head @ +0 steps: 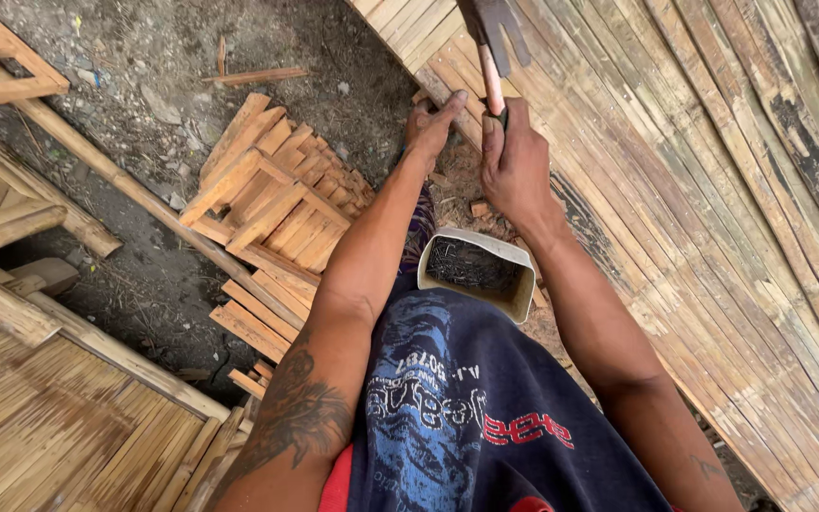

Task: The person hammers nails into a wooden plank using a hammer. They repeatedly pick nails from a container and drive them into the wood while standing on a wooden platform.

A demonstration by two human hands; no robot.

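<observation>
While we look down past our knees, we count one hammer (491, 38), one cut-open container of nails (478, 273), one woven bamboo panel (713, 190), and one loose heap of short bamboo slats (272, 204); the slats themselves are too many and too overlapped to count. Our right hand (516, 163) is closed tight around the hammer's handle, with the dark head raised just above and ahead of the knuckles, partly cut off by the top of the frame. Our left hand (431, 121) sits just beside the right, to its left, fingers narrowed and pressed down on the near edge of the panel; whether they pinch a nail we cannot tell. Behind both hands, close to the right wrist and against our dark shorts (466, 408), lies the container of nails. Left of the left hand, well apart, is the slat heap on bare dirt (172, 57). Right of the right hand the panel runs on to the frame's edge, unbroken. More bamboo poles (11, 303) lie far left.
</observation>
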